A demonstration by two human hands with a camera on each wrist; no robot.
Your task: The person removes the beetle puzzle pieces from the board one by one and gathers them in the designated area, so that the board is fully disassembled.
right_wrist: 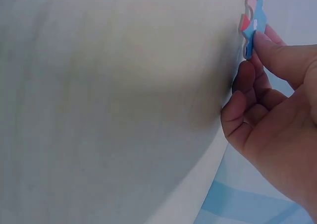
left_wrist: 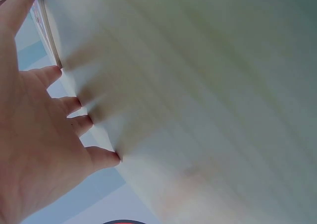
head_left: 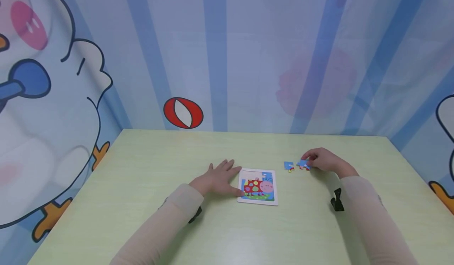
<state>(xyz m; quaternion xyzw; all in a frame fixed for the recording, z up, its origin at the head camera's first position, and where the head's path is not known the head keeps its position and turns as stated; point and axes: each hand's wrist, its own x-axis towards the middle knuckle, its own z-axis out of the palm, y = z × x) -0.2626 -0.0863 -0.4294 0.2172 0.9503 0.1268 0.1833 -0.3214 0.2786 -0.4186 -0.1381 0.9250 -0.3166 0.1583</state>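
Observation:
A small jigsaw puzzle (head_left: 258,186) in a white frame lies on the table, its picture showing a pink-faced figure with a red spotted body. Spread out at its left side, my left hand (head_left: 220,178) touches the frame with thumb and index finger. In the left wrist view the fingertips (left_wrist: 106,157) rest on the tabletop. My right hand (head_left: 323,160) pinches a blue puzzle piece (head_left: 304,164) between thumb and fingers, right of the frame; the same piece (right_wrist: 255,23) shows in the right wrist view. Just left of it lies another loose blue puzzle piece (head_left: 289,166).
The pale wooden table (head_left: 170,154) ends at the back against a blue striped cloth backdrop (head_left: 244,60) with cartoon prints. Black straps (head_left: 337,200) hang below both sleeved wrists.

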